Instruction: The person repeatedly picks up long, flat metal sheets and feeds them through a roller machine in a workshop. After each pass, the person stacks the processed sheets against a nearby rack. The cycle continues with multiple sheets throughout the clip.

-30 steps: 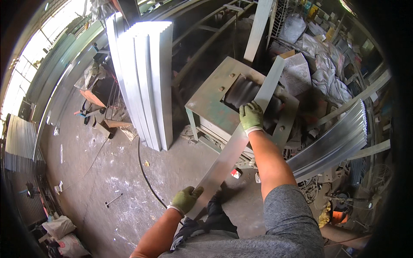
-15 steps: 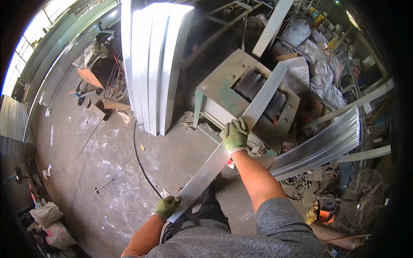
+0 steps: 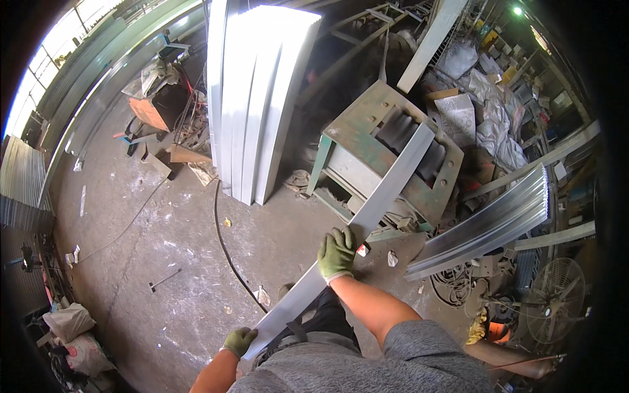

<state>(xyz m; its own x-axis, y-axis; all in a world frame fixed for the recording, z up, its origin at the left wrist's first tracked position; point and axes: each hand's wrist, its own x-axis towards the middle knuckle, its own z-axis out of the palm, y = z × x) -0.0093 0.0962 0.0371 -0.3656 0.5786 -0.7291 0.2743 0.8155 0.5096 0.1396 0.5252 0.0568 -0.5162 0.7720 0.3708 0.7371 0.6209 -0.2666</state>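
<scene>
A long, flat silver metal profile (image 3: 388, 190) runs diagonally from my waist up to the green-framed machine (image 3: 357, 121). Its far end overlaps the dark rollers in the machine's top; whether it touches them I cannot tell. My right hand (image 3: 337, 254), in a green work glove, grips the profile around its middle, fingers over its edge. Near my left hip, my left hand (image 3: 240, 341), gloved alike, holds the near end by its edge. Part of its fingers is hidden.
Tall bright metal profiles (image 3: 259, 111) stand left of the machine. More ribbed profiles (image 3: 488, 219) lie to the right, above a fan (image 3: 555, 301). A black cable (image 3: 226, 252) crosses the floor. Sacks (image 3: 71, 322) lie at the lower left.
Both hands have come nearer to my body and a little left, drawing the profile back with them. Its far end sits lower over the rollers. The view has shifted slightly.
</scene>
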